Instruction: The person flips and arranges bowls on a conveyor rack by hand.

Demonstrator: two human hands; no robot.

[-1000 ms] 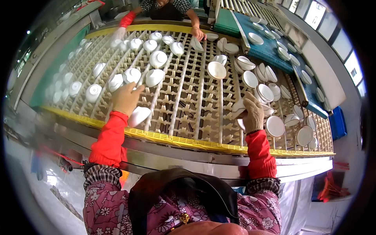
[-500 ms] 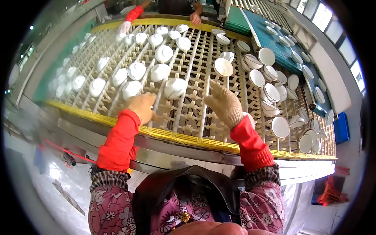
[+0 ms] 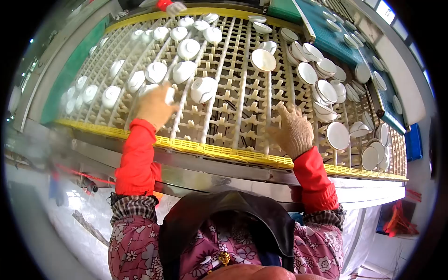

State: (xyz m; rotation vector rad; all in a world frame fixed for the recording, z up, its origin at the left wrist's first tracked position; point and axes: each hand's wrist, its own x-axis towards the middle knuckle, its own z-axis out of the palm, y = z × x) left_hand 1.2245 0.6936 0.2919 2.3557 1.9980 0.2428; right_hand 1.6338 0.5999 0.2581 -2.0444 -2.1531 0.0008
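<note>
White bowl (image 3: 147, 88) by the L hand: on the pegged belt (image 3: 252, 106), L of its middle, toward its near edge, partly hidden under the fingers. L hand (image 3: 156, 106), tan glove, spread over it; can't tell if it grips or only touches. Upside-down bowl (image 3: 204, 89) sits just R of that, nr belt's middle, nothing touching it.

R hand (image 3: 295, 131), knit glove, is over belt's near R part, fingers loosely bent & apart, no bowl seen in it; palm side hidden. Round bowl (image 3: 338, 136) w/ thin dark rim stands tilted on belt just R of that hand.

Rest of belt's L half: more bowls, mostly upside down, spaced out; the far L ones hazy. R half: bowls leaning, many overlapping in bunches, e.g. the pale-inside bowl (image 3: 263, 60) R of belt's middle, toward far edge.

Yellow rail (image 3: 200, 148) runs along belt's near edge. Co-worker's gloved hand (image 3: 176, 8), red cuff, is at belt's far edge, L of centre; can't tell if it holds anything. Blue-green conveyor (image 3: 322, 35) w/ bowls on it flanks belt's far R side. Blue bin (image 3: 413, 142) just off belt's R end. Green panel (image 3: 72, 98) at belt's L end.
</note>
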